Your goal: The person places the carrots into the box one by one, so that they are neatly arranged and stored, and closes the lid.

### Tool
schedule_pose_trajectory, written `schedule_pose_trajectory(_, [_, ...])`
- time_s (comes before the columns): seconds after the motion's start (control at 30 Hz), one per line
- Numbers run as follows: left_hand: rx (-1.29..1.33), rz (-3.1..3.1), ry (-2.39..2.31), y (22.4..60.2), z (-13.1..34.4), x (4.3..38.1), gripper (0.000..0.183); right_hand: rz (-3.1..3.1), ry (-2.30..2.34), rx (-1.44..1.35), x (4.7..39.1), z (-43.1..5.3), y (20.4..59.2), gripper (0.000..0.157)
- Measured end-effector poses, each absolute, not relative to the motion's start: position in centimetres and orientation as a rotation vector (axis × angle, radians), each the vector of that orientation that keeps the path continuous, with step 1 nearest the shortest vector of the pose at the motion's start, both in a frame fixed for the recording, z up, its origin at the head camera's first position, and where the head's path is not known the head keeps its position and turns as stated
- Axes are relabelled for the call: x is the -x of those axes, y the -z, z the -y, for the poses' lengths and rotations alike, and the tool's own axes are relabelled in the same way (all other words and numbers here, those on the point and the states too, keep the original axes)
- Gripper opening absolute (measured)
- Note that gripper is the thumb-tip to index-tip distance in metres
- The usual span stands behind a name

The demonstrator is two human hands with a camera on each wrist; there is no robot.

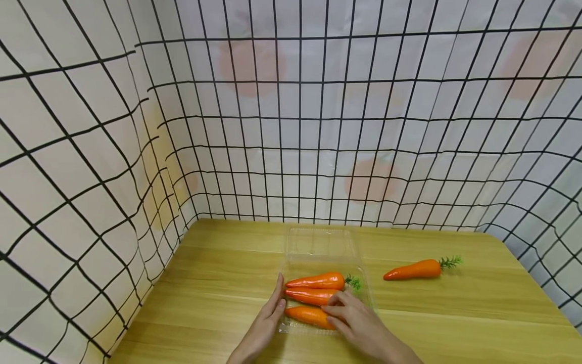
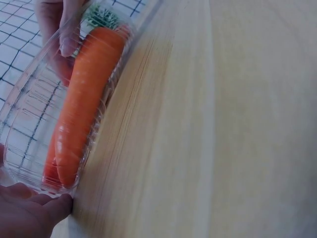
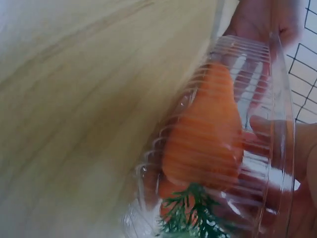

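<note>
A clear plastic clamshell box (image 1: 366, 298) lies with its lid (image 1: 320, 242) folded back behind it. Three orange carrots lie side by side in it: a far carrot (image 1: 318, 281) with a green top, a middle carrot (image 1: 311, 294) and a near carrot (image 1: 309, 316). My left hand (image 1: 268, 316) touches the box's left end with its fingers extended. Over the thick ends of the middle and near carrots, my right hand (image 1: 356, 318) curls its fingers and grips a carrot. In the left wrist view, the near carrot (image 2: 89, 94) shows through the box wall.
Another carrot (image 1: 416, 270) with a green top lies on the wooden table (image 1: 218, 273), right of the box. Black wire grid panels (image 1: 300, 119) stand along the table's back and sides, with pale printed cloth behind them.
</note>
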State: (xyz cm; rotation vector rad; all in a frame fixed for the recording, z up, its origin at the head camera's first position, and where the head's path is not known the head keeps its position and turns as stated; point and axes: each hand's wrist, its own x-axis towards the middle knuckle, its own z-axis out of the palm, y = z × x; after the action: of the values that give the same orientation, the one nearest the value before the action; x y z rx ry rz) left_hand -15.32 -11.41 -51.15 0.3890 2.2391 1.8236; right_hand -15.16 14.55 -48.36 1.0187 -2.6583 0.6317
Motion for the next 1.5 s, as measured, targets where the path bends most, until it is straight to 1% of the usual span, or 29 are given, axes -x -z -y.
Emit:
schedule_pose_trajectory(0.23, [-0.401, -2.234, -1.824, 51.1, 11.4, 15.2, 0.062, 2.567, -0.743, -0.978, 15.2, -15.7, 47.4, 0.021])
schedule_pose_trajectory(0.43, [-0.407, -2.23, -1.824, 51.1, 11.4, 15.2, 0.062, 2.565, -0.789, -0.901, 15.3, -17.5, 46.0, 0.03])
schedule_pose_trajectory(0.63, [-0.402, -2.236, -1.823, 51.1, 11.4, 15.2, 0.062, 2.578, -0.74, -0.788, 15.8, -20.3, 45.1, 0.038])
schedule_pose_trajectory(0.8, [-0.394, -2.238, -1.824, 51.0, 11.4, 15.2, 0.062, 2.539, -0.673, -0.747, 16.3, -22.6, 44.7, 0.044])
schedule_pose_trajectory(1.03, [-0.408, -2.227, -1.827, 51.1, 11.4, 15.3, 0.062, 2.546, -0.674, -0.704, 17.2, -25.4, 44.9, 0.046])
schedule_pose_trajectory(1.27, [-0.415, -2.23, -1.821, 51.2, 11.5, 15.4, 0.062, 2.649, -0.774, -0.606, 17.9, -27.7, 45.9, 0.048])
schedule_pose_trajectory(1.5, [-0.417, -2.217, -1.821, 51.2, 11.5, 15.4, 0.063, 2.65, -0.76, -0.562, 18.6, -29.7, 47.0, 0.052])
